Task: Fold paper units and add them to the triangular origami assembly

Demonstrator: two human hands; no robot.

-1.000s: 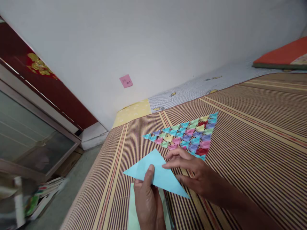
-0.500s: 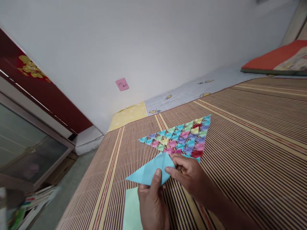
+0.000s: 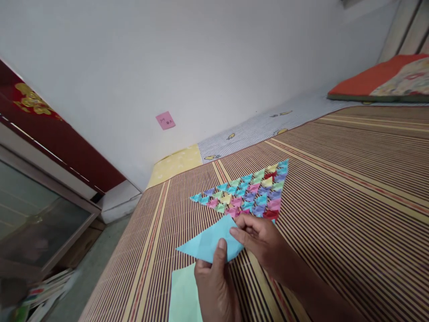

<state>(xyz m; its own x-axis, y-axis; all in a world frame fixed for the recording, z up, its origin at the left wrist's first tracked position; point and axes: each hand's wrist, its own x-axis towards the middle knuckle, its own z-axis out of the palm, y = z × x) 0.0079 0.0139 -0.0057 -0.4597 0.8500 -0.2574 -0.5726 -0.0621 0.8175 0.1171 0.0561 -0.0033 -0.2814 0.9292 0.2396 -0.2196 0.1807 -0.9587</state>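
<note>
A light-blue folded sheet of paper [image 3: 208,241], pointed at its left end, is held up over the striped mat. My left hand [image 3: 216,284] grips it from below, thumb pressed flat on its face and fingers behind. At the upper right edge, the thumb and fingers of my right hand [image 3: 254,237] pinch the same paper. Just beyond lies a triangle of small folded paper pieces [image 3: 244,192] in many colours, set out in rows; its near edge is partly hidden by my right hand. A pale-green paper sheet [image 3: 182,293] lies beside and partly behind my left hand.
The striped mat [image 3: 335,192] covers the bed, with a yellow cloth [image 3: 176,165] and a checked cloth [image 3: 244,132] along the wall. A pink note [image 3: 165,120] is stuck to the wall. An orange folded quilt [image 3: 368,80] rests at the far right.
My right hand has shifted slightly along the paper's right edge, uncovering more of its lower right part. The view has turned a little to the right.
</note>
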